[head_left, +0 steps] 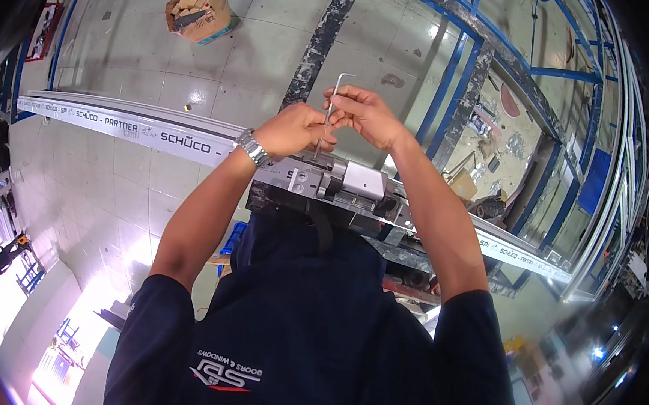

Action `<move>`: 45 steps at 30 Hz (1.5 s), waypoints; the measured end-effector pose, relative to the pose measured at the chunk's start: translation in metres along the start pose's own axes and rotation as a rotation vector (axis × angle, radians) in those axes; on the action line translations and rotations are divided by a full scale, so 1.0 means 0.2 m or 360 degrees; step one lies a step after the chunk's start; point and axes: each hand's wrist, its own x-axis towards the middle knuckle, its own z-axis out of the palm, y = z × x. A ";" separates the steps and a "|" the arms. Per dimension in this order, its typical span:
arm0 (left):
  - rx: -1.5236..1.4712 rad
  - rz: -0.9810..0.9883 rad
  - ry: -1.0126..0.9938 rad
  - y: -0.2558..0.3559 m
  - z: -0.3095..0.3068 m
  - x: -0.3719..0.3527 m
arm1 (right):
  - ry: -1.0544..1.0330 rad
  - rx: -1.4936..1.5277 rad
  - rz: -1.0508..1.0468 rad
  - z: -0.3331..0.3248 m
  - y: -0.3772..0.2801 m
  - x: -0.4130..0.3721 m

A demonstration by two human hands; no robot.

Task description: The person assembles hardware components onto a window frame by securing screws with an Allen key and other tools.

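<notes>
Your hex key (pixel 339 86) runs near to far, bent end far, its near tip just left of the fitting (pixel 364 181). Your left hand (pixel 290 132), nearer that tip, pinches the shaft; your right hand (pixel 373 120) grips farther up.

Hex key (pixel 337 92): smooth, shiny metal. HW block (pixel 363 181): satin metal, smooth. Profile (pixel 185 145): smooth, semi-gloss face w/ printed lettering. Wristwatch (pixel 251 147): polished metal. Shirt (pixel 295 306): matt cloth. Carton (pixel 206 14): matt cardboard, rough torn bits. Floor tiles (pixel 116 165): glossy, smooth. Dk beam (pixel 322 44): rough, scuffed surf., matl. unclear
</notes>
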 end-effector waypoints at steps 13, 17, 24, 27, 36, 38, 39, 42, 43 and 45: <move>0.0275 -0.0011 -0.0039 0.01 -0.01 0.02 | 0.0113 -0.0264 -0.0050 -0.01 0.00 0.02; 0.0671 -0.0014 0.0072 0.07 -0.01 0.00 | 0.0222 -0.0342 -0.0008 0.04 -0.02 0.02; 0.0752 0.0031 -0.0062 0.06 -0.03 0.01 | 0.0189 -0.0299 -0.0038 0.01 0.00 0.04; 0.0587 -0.0115 0.0070 0.08 0.00 0.01 | 0.0265 -0.0430 -0.0018 0.04 0.00 0.03; 0.0668 -0.0057 0.0028 0.04 -0.01 0.01 | 0.0255 -0.0415 -0.0069 0.03 0.00 0.04; 0.0499 -0.0070 0.0076 0.04 0.01 0.01 | 0.0265 -0.0383 -0.0036 0.04 0.00 0.04; 0.0413 -0.0080 0.0100 0.03 0.01 0.01 | 0.0232 -0.0292 -0.0018 0.06 -0.03 0.01; 0.0304 -0.0058 0.0123 0.00 0.00 0.01 | 0.0149 -0.0066 -0.0050 0.09 -0.05 -0.02; 0.0300 -0.0079 0.0105 0.01 0.00 0.00 | 0.0166 -0.0132 -0.0070 0.07 -0.03 0.00; 0.0413 -0.0078 0.0015 0.04 -0.01 -0.01 | 0.0206 -0.0255 -0.0093 0.05 -0.03 0.02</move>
